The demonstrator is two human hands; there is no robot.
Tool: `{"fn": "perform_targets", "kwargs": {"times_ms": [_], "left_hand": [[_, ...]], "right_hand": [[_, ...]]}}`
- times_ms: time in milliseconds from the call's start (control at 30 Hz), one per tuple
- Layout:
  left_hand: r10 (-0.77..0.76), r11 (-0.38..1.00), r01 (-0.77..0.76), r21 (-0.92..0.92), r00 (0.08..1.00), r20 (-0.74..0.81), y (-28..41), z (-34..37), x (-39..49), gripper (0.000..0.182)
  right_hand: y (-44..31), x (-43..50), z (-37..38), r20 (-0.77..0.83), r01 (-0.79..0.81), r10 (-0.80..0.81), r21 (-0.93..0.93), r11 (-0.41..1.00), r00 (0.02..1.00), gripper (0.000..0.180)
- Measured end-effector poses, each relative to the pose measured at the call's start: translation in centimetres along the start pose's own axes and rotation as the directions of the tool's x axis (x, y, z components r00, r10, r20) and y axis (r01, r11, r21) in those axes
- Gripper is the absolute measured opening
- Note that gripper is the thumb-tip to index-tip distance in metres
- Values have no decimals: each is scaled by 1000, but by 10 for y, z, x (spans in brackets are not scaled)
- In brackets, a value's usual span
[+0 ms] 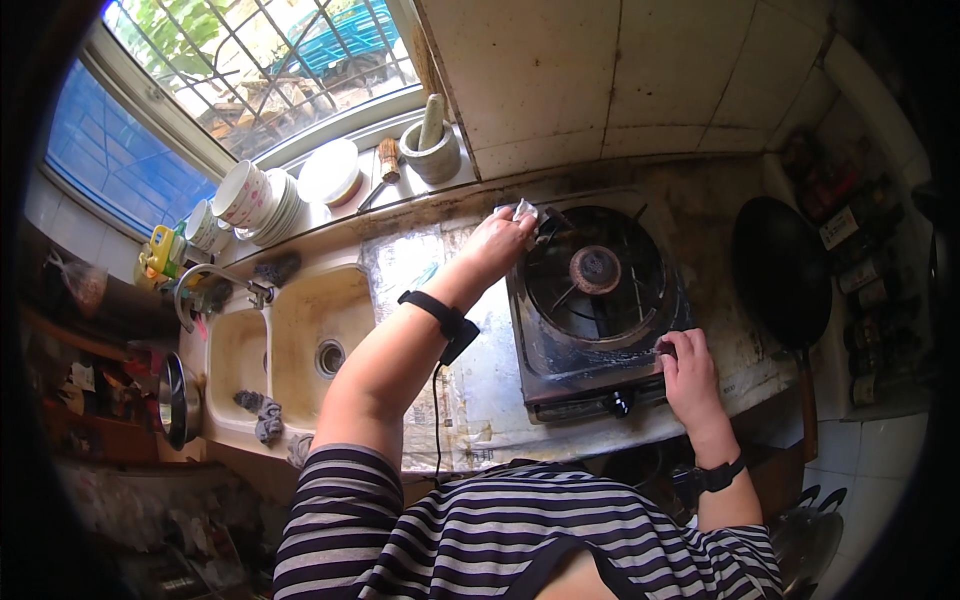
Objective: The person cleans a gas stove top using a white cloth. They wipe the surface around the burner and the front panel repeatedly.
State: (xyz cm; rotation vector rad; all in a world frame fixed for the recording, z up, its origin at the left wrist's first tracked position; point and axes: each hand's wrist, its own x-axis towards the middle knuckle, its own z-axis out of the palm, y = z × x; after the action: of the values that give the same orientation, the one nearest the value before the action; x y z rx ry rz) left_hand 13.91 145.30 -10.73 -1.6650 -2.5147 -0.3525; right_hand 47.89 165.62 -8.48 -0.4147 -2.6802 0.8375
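My left hand [504, 238] grips a crumpled white cloth or tissue [526, 212] at the far left corner of a single-burner gas stove [577, 364]. Its round burner [595, 270] sits inside a dark ring with pan supports. White streaks mark the stove's dark top towards the front right. At that near right corner, my right hand [688, 371] curls its thumb and fingers around the stove's edge. The exact contact under the fingertips is partly hidden. A black control knob [619, 403] shows on the stove's front.
Right of the stove, a black wok [781, 274] has its wooden handle [808, 405] pointing towards me. A double sink [319, 300] with a faucet [225, 274] lies left. Stacked bowls [244, 195] and a stone mortar [431, 156] line the windowsill. A cable [437, 420] hangs from my left wristband.
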Motion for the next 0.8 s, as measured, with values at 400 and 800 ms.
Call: {"fn": "perform_targets", "kwargs": {"times_ms": [400,800], "left_hand": [[26,994,-24,-105,999,22,6,1,-40,16],[-253,967,250,-56,966,-60,-24,20,-13,13]], "right_hand": [[0,1,1,1,-26,26,-30,999,1000,25],[3,-3,2,-9,2,-3,-41,999,1000,27]]}}
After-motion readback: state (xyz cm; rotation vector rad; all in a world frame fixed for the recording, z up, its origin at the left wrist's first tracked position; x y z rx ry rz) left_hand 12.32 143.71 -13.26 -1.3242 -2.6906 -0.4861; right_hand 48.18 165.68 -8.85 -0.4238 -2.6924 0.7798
